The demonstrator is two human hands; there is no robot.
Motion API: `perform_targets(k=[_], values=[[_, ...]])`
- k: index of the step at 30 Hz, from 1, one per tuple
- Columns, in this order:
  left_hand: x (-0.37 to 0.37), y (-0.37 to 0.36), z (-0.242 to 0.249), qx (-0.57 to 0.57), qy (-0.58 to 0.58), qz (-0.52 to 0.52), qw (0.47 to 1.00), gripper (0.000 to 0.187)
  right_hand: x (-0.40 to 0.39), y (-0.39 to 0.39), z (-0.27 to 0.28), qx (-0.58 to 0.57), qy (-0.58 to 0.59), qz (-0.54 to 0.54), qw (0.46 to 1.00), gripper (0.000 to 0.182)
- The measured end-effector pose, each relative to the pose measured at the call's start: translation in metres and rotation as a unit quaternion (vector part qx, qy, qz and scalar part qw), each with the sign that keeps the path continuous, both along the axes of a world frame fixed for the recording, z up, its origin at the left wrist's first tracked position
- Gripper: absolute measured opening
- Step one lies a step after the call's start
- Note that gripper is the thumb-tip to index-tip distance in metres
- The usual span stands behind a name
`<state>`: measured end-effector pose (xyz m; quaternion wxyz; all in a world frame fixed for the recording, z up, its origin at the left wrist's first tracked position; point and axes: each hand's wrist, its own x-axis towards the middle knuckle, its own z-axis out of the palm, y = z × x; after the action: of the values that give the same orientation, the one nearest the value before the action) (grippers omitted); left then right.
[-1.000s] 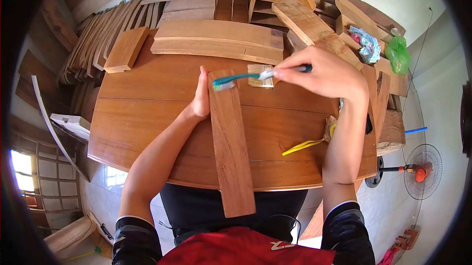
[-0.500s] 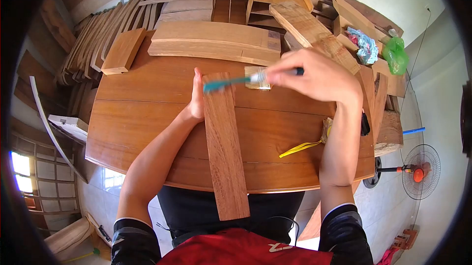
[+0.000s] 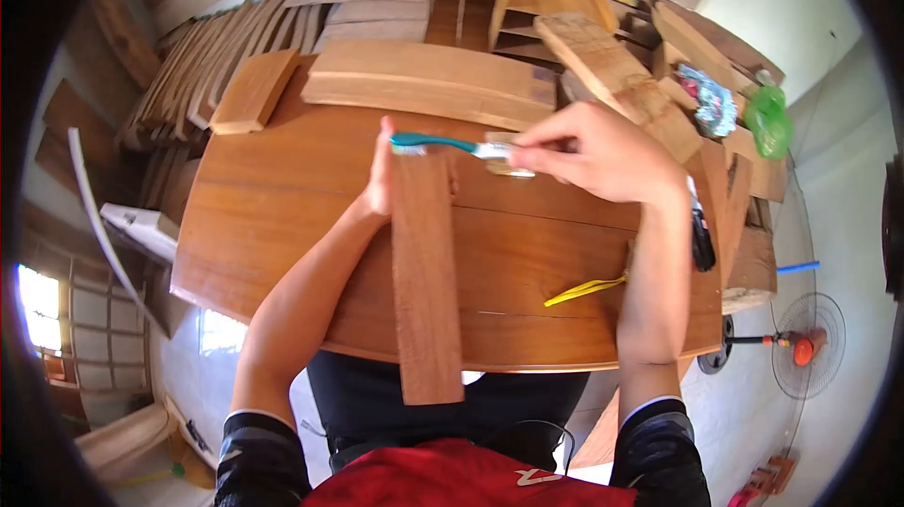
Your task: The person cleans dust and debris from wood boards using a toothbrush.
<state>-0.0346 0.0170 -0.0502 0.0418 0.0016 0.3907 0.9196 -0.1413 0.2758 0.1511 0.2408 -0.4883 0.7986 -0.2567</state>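
My left hand (image 3: 379,179) is wrapped round the upper end of a long brown wooden board (image 3: 427,290), its thumb along the left edge and a fingertip showing at the right. The board slants toward me, its lower end past the table edge. In my right hand (image 3: 603,151) I pinch the handle of a teal and white toothbrush (image 3: 435,141). Its bristles point down at the board's top end and seem to touch it. Behind the handle lies a small pale, flat piece (image 3: 511,166), partly hidden.
Curved wooden blocks (image 3: 428,83) lie along the back of the wooden table (image 3: 273,225). A yellow strap (image 3: 584,291) and a black object (image 3: 702,239) lie near my right forearm. A rough plank (image 3: 617,74), green plastic bag (image 3: 769,121) and fan (image 3: 800,349) are at the right.
The toothbrush head has moved slightly up to the board's top end, with its bristles now turned down. The board's lower end has swung a little left. The view has shifted slightly.
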Motion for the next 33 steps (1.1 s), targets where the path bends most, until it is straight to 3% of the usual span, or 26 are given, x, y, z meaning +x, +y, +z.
perform_targets(k=[2, 4, 5, 9, 12, 13, 17, 20, 21, 25, 27, 29, 32, 33], values=[[0.000, -0.002, 0.006, -0.008, 0.067, -0.075, 0.995, 0.132, 0.005, 0.001, 0.008, 0.002, -0.017, 0.032, 0.999, 0.031], [0.000, -0.003, 0.012, -0.076, 0.095, -0.086, 0.989, 0.130, 0.013, 0.008, 0.014, -0.013, -0.021, 0.141, 0.990, 0.032], [0.000, -0.003, 0.013, -0.111, 0.107, -0.088, 0.984, 0.128, 0.016, 0.008, 0.022, 0.038, -0.026, 0.134, 0.990, 0.032], [-0.001, -0.003, 0.005, -0.046, 0.090, -0.061, 0.993, 0.123, -0.008, -0.007, -0.009, -0.035, -0.022, -0.004, 0.999, 0.031], [-0.001, -0.001, 0.003, -0.032, 0.061, -0.017, 0.997, 0.123, 0.013, -0.001, 0.012, 0.006, -0.009, 0.096, 0.995, 0.033], [0.002, 0.000, 0.004, -0.062, 0.085, -0.047, 0.993, 0.123, 0.019, 0.001, 0.022, 0.027, -0.016, 0.136, 0.990, 0.032], [-0.001, -0.003, 0.001, -0.083, 0.096, -0.047, 0.991, 0.121, -0.016, -0.005, -0.018, -0.060, -0.017, -0.026, 0.998, 0.030], [0.007, 0.006, 0.016, -0.137, 0.020, 0.004, 0.990, 0.120, 0.007, 0.002, 0.017, 0.012, 0.005, 0.074, 0.997, 0.032], [-0.005, -0.002, -0.005, -0.059, 0.092, -0.020, 0.994, 0.120, 0.014, 0.002, 0.027, 0.061, -0.017, 0.087, 0.994, 0.032], [0.000, -0.002, 0.002, -0.084, 0.095, -0.047, 0.991, 0.119, -0.016, -0.003, -0.011, -0.078, -0.013, -0.011, 0.997, 0.033], [0.005, 0.005, 0.009, -0.100, 0.034, -0.004, 0.994, 0.119, 0.000, 0.007, 0.009, -0.003, -0.010, 0.066, 0.998, 0.032], [-0.001, -0.003, 0.004, -0.120, 0.077, -0.016, 0.990, 0.121, 0.010, 0.010, 0.024, 0.043, -0.009, 0.108, 0.993, 0.032], [-0.002, -0.007, -0.005, -0.110, 0.112, -0.050, 0.986, 0.123, -0.016, 0.005, -0.004, -0.011, 0.005, -0.021, 1.000, 0.034], [-0.005, -0.009, -0.004, -0.103, 0.124, -0.060, 0.985, 0.123, -0.016, 0.005, -0.006, -0.019, -0.015, -0.019, 1.000, 0.033]])
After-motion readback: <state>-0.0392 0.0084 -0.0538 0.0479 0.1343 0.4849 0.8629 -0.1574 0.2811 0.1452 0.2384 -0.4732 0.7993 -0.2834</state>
